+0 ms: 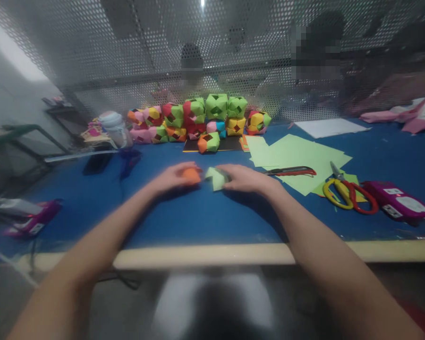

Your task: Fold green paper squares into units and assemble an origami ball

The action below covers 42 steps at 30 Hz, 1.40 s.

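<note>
- Crushing looks like the main risk to me: both pieces seem to be thin folded paper, and a hard pinch by either hand could flatten a corner or spring a fold.
- Slip risk, my judgement: if the fingers hold only an edge, a piece could twist or drop to the blue tabletop.
- A forward reach could knock the orange-and-green block at the front of the stacked paper blocks; the stack looks light, so a nudge might topple it.
- Right side: I note the red-handled tool on the green sheets, near the right forearm. A wide sweep could drag the sheets or brush the tool.
- Left hand: closed around the orange folded piece, which sits at the fingertips, on the side facing the other hand.
- Right hand: fingers closed on the pale green folded piece, which juts out inward from them.
- Pieces are near each other with a narrow gap, low over the tabletop. Blur hides exact finger contact; I cannot tell whether either touches the surface.
</note>
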Tool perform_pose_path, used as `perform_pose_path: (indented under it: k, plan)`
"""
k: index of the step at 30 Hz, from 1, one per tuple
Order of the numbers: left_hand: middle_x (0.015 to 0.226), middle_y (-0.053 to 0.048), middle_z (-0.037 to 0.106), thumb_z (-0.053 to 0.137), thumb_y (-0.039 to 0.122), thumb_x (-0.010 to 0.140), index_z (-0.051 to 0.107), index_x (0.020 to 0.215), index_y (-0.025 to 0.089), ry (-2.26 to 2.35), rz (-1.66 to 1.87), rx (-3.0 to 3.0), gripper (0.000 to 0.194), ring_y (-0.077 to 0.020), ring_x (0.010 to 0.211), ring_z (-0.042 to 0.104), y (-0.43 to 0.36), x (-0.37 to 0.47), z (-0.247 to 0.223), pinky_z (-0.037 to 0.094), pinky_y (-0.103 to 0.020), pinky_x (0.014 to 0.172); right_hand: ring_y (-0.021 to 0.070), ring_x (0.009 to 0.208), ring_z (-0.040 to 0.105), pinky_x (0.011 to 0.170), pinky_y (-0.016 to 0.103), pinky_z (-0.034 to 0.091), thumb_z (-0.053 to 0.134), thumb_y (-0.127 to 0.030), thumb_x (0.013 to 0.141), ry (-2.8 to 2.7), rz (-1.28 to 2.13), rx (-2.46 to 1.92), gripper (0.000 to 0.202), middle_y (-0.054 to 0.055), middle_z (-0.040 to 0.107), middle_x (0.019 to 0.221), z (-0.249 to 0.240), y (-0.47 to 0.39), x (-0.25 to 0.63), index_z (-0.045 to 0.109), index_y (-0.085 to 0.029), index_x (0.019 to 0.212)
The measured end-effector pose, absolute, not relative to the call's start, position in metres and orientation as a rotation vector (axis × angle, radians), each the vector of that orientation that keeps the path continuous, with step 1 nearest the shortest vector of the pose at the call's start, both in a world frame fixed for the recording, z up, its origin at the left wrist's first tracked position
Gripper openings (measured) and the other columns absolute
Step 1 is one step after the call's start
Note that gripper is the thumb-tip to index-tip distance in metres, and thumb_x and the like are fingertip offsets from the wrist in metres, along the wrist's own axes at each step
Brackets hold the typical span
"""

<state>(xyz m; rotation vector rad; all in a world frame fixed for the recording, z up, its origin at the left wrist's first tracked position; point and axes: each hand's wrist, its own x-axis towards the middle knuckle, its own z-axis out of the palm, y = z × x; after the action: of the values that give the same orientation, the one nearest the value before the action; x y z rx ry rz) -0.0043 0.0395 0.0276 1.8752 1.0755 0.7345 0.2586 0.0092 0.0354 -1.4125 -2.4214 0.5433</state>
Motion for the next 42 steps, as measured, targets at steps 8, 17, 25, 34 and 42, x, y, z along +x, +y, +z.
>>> perform_pose_path:
  k: [8, 17, 25, 34, 42]
  plan:
    - [0.126, -0.011, 0.063, 0.078, 0.035, 0.061, 0.068, 0.114, 0.024, 1.027, 0.720, 1.724, 0.055, -0.0294, 0.117, 0.058, 0.032, -0.004, 0.029, 0.045, -0.046, 0.099, 0.0252, 0.142, 0.027, 0.116, 0.042, 0.024, 0.073, -0.034, 0.071, -2.446, 0.670, -1.224, 0.081, 0.011, 0.031, 0.154, 0.031, 0.022, 0.263, 0.039, -0.020, 0.143]
    - [0.123, -0.012, 0.065, 0.077, 0.036, 0.062, 0.065, 0.119, 0.022, 1.038, 0.754, 1.677, 0.060, -0.0281, 0.110, 0.061, 0.029, -0.009, 0.029, 0.048, -0.045, 0.094, 0.0254, 0.137, 0.037, 0.114, 0.042, 0.028, 0.076, -0.036, 0.067, -2.442, 0.752, -1.156, 0.090, 0.011, 0.037, 0.151, 0.024, 0.026, 0.260, 0.035, -0.021, 0.145]
    - [0.122, -0.012, 0.065, 0.076, 0.035, 0.063, 0.064, 0.120, 0.023, 1.037, 0.746, 1.653, 0.059, -0.0279, 0.108, 0.061, 0.031, -0.011, 0.025, 0.050, -0.043, 0.089, 0.0249, 0.136, 0.039, 0.114, 0.039, 0.028, 0.076, -0.030, 0.066, -2.528, 0.841, -1.198, 0.077, 0.006, 0.043, 0.148, 0.036, 0.026, 0.262, 0.049, -0.023, 0.137]
    - [0.128, -0.012, 0.062, 0.076, 0.034, 0.065, 0.061, 0.124, 0.023, 0.995, 0.868, 1.670, 0.062, -0.0287, 0.114, 0.060, 0.027, -0.012, 0.032, 0.048, -0.043, 0.096, 0.0231, 0.108, 0.060, 0.094, 0.035, 0.047, 0.075, -0.033, 0.068, -2.254, 0.836, -1.338, 0.062, 0.008, 0.061, 0.127, 0.046, 0.012, 0.264, 0.058, -0.018, 0.125]
    - [0.147, -0.006, 0.044, 0.077, 0.032, 0.069, 0.066, 0.117, 0.032, 0.849, 1.147, 1.926, 0.050, -0.0298, 0.138, 0.035, 0.016, -0.020, 0.045, 0.033, -0.046, 0.111, 0.0225, 0.101, 0.064, 0.086, 0.036, 0.055, 0.073, -0.037, 0.069, -1.792, 0.719, -1.071, 0.063, 0.009, 0.062, 0.125, 0.053, -0.014, 0.239, 0.056, -0.019, 0.127]
